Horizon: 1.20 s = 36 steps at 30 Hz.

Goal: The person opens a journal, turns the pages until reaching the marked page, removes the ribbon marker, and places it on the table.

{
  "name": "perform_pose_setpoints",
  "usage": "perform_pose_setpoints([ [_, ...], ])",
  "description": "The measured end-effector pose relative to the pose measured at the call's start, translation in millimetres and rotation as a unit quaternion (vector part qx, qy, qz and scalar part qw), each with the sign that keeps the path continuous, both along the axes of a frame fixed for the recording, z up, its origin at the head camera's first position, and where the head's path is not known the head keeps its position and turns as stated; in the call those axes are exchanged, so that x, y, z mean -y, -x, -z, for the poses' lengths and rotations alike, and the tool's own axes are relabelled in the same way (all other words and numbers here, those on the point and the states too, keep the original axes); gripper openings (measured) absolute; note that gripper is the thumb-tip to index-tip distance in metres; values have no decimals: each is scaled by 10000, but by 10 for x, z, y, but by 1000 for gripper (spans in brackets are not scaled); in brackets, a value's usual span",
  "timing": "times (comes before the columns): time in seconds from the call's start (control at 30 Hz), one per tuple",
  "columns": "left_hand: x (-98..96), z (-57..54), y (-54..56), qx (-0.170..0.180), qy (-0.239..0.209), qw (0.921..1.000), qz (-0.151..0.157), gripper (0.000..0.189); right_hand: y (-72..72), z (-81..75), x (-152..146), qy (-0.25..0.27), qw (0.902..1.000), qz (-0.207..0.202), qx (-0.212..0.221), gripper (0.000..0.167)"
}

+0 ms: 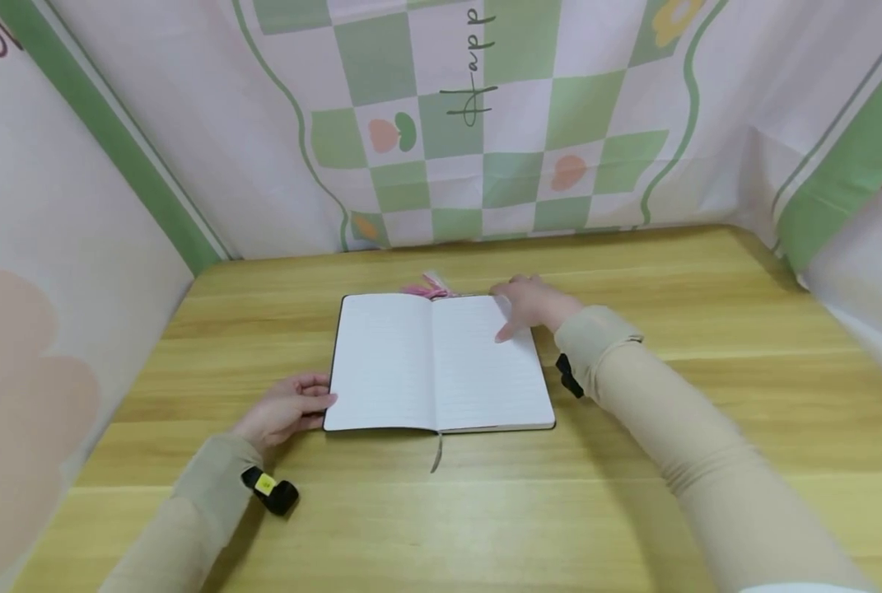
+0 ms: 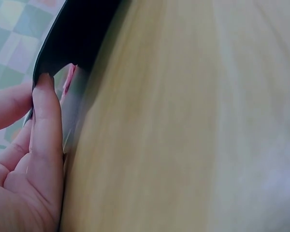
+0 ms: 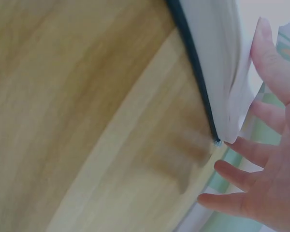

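Observation:
An open notebook (image 1: 385, 362) with lined pages and a dark cover (image 2: 82, 34) lies on the table. At its lower left edge my left hand (image 1: 285, 408) pinches the cover and page, thumb on top and fingers underneath; that side is lifted off the wood in the left wrist view. Over the top right corner is my right hand (image 1: 528, 305). Its thumb (image 3: 266, 53) rests against the right-hand page, and the other fingers spread fairly straight past the page block's top edge. A thin ribbon bookmark (image 1: 437, 455) hangs out below the spine.
A pink and white tassel (image 1: 429, 288) sticks out above the notebook's top edge. The wooden table (image 1: 426, 527) is backed by a hanging cloth (image 1: 515, 115) with green checks, and more cloth hangs on both sides. Black straps with small devices (image 1: 270, 492) sit on the wrists.

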<state>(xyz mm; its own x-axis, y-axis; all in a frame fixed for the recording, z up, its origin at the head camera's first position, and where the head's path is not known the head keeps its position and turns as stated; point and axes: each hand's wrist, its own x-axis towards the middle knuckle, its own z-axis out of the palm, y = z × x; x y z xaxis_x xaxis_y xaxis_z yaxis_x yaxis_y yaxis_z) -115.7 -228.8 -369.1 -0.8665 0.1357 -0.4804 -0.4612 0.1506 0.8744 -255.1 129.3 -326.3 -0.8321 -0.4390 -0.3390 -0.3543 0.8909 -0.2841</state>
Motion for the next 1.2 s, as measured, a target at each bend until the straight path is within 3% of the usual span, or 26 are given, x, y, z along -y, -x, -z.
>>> perform_pose_setpoints([
  [0.17, -19, 0, -11, -54, 13, 10000, -9, 46, -2, 39, 2, 4, 10000, 31, -73, 84],
  [0.43, -19, -12, -35, -14, 45, 10000, -13, 44, -112, 69, 28, -43, 9977, -56, -673, 80],
  [0.73, -13, 13, -5, -36, 66, 9999, 74, 41, -163, 98, 1, 442, 9898, -176, -1340, 71],
  [1.03, -19, 36, 8, 0, 53, 10000, 46, 37, -255, 151, -27, 981, 9877, -15, -1220, 66],
  [1.2, -15, 22, 13, -18, 95, 9999, 65, 39, -320, 129, -38, 1451, 9849, 194, -924, 61],
])
